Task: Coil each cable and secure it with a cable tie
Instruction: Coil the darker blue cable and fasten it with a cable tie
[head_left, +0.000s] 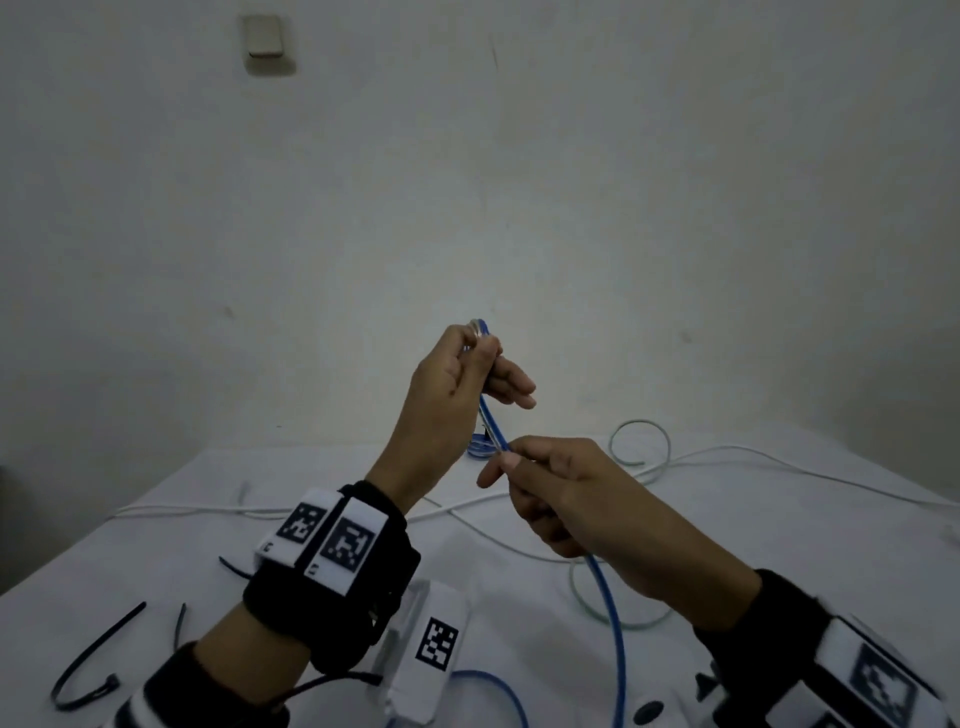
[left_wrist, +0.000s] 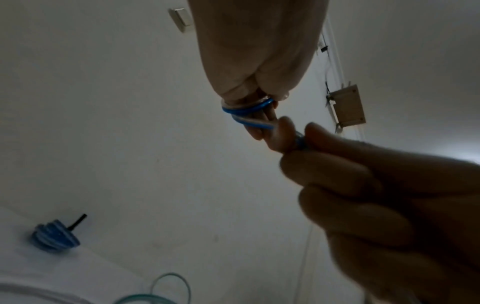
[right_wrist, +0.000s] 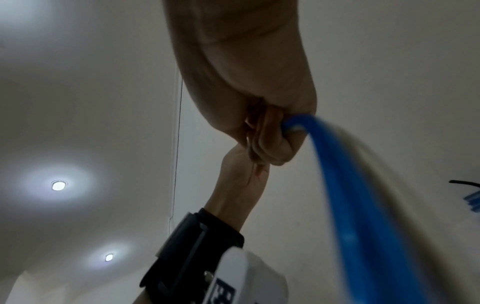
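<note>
My left hand is raised above the table and pinches the top of a blue cable, which shows as small loops round its fingers in the left wrist view. A little lower, my right hand grips the same cable between thumb and curled fingers. From there the cable hangs past my right wrist to the table's near edge. Black cable ties lie at the near left.
A coiled blue cable with a black tie sticking out lies on the white table behind my hands. White cables and a pale green cable sprawl across the far and right side.
</note>
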